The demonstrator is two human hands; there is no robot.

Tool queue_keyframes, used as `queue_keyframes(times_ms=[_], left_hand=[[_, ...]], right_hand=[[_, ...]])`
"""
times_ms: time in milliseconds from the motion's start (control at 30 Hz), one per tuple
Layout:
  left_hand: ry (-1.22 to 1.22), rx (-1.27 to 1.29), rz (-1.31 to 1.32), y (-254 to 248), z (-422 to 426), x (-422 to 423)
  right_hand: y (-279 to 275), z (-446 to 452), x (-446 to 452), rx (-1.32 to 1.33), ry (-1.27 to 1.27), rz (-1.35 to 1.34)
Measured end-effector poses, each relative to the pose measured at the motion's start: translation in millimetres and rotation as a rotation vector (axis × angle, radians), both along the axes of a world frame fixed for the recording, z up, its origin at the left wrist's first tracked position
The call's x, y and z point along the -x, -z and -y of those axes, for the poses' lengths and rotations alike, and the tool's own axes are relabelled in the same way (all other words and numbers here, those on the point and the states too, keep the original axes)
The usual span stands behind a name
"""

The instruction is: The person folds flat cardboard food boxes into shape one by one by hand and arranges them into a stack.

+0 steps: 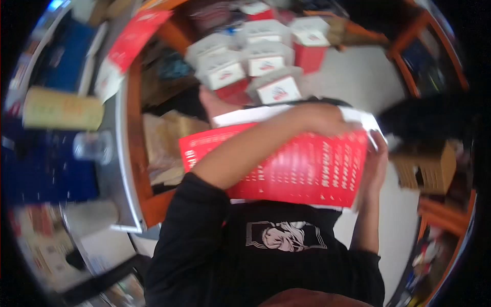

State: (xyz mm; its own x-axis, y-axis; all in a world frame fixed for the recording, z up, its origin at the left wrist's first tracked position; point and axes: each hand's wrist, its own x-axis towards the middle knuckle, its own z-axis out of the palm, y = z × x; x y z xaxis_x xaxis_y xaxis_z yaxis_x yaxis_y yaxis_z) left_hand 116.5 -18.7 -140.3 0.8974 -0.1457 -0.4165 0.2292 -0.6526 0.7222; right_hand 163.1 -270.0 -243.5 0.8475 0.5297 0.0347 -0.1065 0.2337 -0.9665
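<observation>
A large red printed sheet (286, 169) with rows of white lettering lies across my lap, with white sheet material (250, 115) showing behind its upper edge. My left arm reaches across it, and my left hand (325, 120) is closed over the upper right edge, its fingers partly blurred. At the right side, my right hand (377, 161) grips the sheet's edge with bent fingers. Just beyond my lap stand several red-and-white boxes (279, 91) with greyish raised flaps and a small printed mark on their white faces.
On the left is a grey-edged table (120, 153) on an orange frame, with a yellowish roll (64, 109) and a clear cup (93, 147) beside it. Another red sheet (138, 41) lies at its far end. A brown slotted box (425, 168) stands to the right.
</observation>
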Motion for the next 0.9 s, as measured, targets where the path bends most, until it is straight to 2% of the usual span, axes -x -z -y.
queue_keyframes(times_ms=[67, 100, 167, 200, 300, 333, 433, 633, 733, 833, 900], left_hand=[[-0.018, 0.054, 0.138, 27, 7, -4], [-0.01, 0.083, 0.196, 38, 8, -5], [0.001, 0.012, 0.129, 22, 5, 2], [0.011, -0.023, 0.094, 14, 5, 3], [0.033, 0.002, 0.107, 21, 6, 1], [0.064, 0.007, 0.087, 17, 4, 1], [0.071, 0.001, 0.139, 21, 3, 0], [0.109, -0.016, 0.1, 11, 0, 3], [0.102, 0.008, 0.127, 17, 0, 3], [-0.031, -0.145, 0.13, 11, -19, 5], [-0.186, -0.225, 0.253, -15, -69, 17]], right_hand=[[-32, -33, 5, 0.029, 0.067, 0.037], [-28, -36, -2, 0.084, -0.077, 0.05], [-16, -30, -19, 0.19, -0.343, 0.086], [-35, -43, -1, 0.145, -0.225, 0.117], [-18, -33, -19, 0.268, -0.176, 0.15], [-15, -33, -28, 0.315, -0.144, 0.293], [-11, -31, -43, 0.369, -0.148, 0.4], [-25, -34, -47, 0.385, -0.234, 0.449], [-18, -29, -47, 0.38, -0.259, 0.341], [-38, -35, -32, 0.345, -0.365, 0.344], [-40, -33, -32, 0.382, -0.29, 0.39]])
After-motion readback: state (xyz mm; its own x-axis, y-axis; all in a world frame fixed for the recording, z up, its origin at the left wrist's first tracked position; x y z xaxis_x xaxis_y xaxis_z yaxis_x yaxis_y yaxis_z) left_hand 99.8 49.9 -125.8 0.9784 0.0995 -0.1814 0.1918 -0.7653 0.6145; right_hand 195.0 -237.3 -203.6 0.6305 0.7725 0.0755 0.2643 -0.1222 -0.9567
